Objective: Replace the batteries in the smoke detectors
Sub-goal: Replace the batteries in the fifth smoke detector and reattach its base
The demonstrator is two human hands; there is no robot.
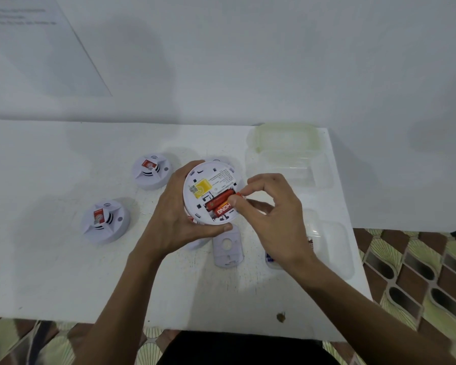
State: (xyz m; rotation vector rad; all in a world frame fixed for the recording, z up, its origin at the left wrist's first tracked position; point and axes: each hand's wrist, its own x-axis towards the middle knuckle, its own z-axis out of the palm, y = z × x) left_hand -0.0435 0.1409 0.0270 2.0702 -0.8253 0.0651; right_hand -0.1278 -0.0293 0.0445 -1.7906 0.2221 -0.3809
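Note:
My left hand grips a round white smoke detector turned back-side up above the white table, its battery bay uncovered. Two red batteries lie side by side in the bay, beside a yellow label. My right hand pinches the right end of the nearer red battery with thumb and forefinger. Two more white detectors sit face up to the left, one further back and one nearer. A white battery cover lies on the table under my hands.
A clear plastic container and its lid stand at the table's right side, close to the edge. A blue-and-white pack shows partly under my right wrist. A white wall rises behind; patterned floor lies to the right and in front.

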